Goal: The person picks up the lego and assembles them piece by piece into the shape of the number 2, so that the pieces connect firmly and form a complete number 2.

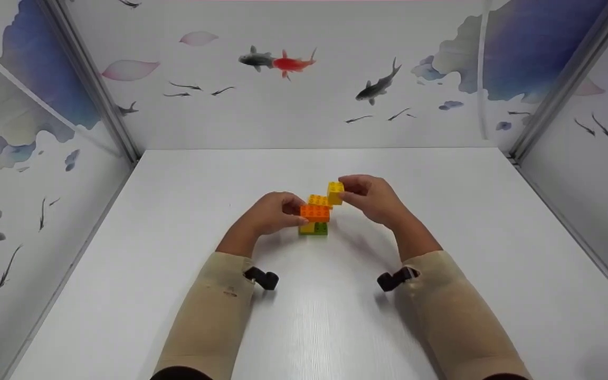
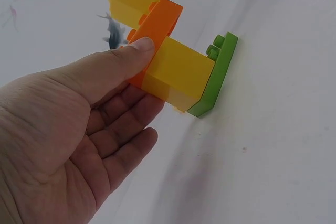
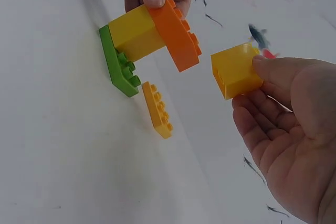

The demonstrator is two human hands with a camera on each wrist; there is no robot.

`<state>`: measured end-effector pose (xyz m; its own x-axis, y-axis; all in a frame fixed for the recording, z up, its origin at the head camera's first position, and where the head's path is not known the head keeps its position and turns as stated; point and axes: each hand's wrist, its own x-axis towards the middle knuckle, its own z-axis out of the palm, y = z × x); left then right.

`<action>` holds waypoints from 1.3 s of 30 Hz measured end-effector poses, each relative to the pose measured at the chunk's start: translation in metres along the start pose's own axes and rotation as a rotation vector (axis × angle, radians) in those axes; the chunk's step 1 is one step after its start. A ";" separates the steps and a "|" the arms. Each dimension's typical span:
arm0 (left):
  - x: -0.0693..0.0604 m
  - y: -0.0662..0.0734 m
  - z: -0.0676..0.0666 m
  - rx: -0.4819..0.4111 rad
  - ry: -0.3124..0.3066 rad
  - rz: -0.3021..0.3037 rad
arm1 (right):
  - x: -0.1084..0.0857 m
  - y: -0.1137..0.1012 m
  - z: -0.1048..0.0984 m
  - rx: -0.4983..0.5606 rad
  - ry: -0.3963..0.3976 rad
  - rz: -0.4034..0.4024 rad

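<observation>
My left hand [image 1: 274, 214] grips an orange studded brick [image 1: 314, 214] between thumb and fingers. That brick sits on top of a yellow brick [image 2: 181, 69], which stands on one end of a thin green plate [image 2: 218, 77]; bare green studs show at the other end. In my right hand [image 1: 373, 198] a smaller yellow brick [image 3: 236, 69] is pinched by thumb and fingertips. It is held up, apart from the orange brick and a little to its right. A thin yellow-orange plate [image 3: 157, 109] lies separate, beyond the stack, studs showing.
The white tabletop [image 1: 314, 316] spreads around the hands. Printed panels with fish and leaves, the back wall [image 1: 314, 116] among them, stand at the rear and both sides. Black camera mounts [image 1: 263, 278] stick out from the sleeves near both wrists.
</observation>
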<state>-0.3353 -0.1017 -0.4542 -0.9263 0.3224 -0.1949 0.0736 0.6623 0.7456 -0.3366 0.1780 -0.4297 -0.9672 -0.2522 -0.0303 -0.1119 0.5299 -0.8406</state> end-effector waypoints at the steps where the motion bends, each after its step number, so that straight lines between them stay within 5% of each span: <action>1: 0.000 0.000 0.000 -0.004 0.001 -0.003 | -0.001 -0.002 0.001 -0.005 -0.004 -0.004; 26: -0.001 -0.006 0.001 -0.025 0.006 0.063 | -0.006 -0.004 0.021 -0.054 -0.063 -0.104; 39: -0.001 -0.004 0.002 -0.011 0.020 0.035 | -0.010 -0.010 0.021 -0.092 -0.065 -0.106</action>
<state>-0.3342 -0.1033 -0.4585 -0.9303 0.3319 -0.1559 0.1024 0.6433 0.7587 -0.3208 0.1582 -0.4329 -0.9323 -0.3612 0.0185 -0.2360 0.5689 -0.7878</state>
